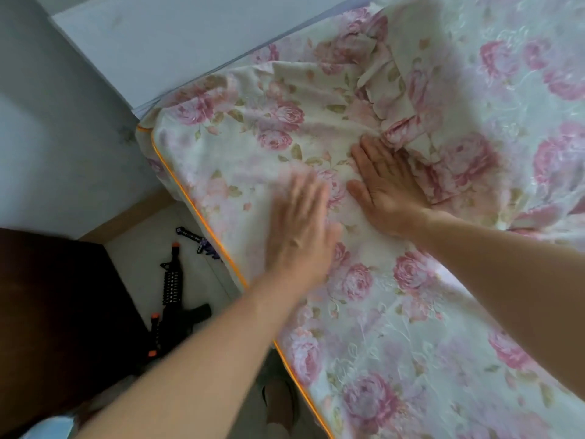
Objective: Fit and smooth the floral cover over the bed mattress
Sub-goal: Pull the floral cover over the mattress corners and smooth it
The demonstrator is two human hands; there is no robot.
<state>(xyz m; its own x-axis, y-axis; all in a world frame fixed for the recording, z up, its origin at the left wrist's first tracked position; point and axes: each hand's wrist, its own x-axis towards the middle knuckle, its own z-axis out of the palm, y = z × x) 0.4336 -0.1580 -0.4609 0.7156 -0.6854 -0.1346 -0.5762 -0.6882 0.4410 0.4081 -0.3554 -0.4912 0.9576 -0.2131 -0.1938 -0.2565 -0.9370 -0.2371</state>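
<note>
Nearest the camera, both forearms reach out over the bed from its edge. The left hand is blurred, flat and palm down with its fingers spread, low over the cover near the orange-piped edge — whether it presses the cloth or skims just above it I cannot tell. The right hand is sharp and lies flat on the cloth, fingers together and stretched out, gripping nothing; its fingertips touch the foot of a crumpled fold.

The cover lies over the mattress corner, fairly flat on the near side and toward that corner. Beyond the right hand it bunches into folds and a doubled-over flap, and further right the cloth is pale and glossy with looser ripples.

The step in hand looks like smoothing, not fitting: the corner seems seated, and the palms are working wrinkles out. Next, I judge, the right hand must push or lift that bunched fold away toward the far side while the left pins the smoothed part — otherwise the slack just slides back. On the floor beside the bed lies a toy gun
</note>
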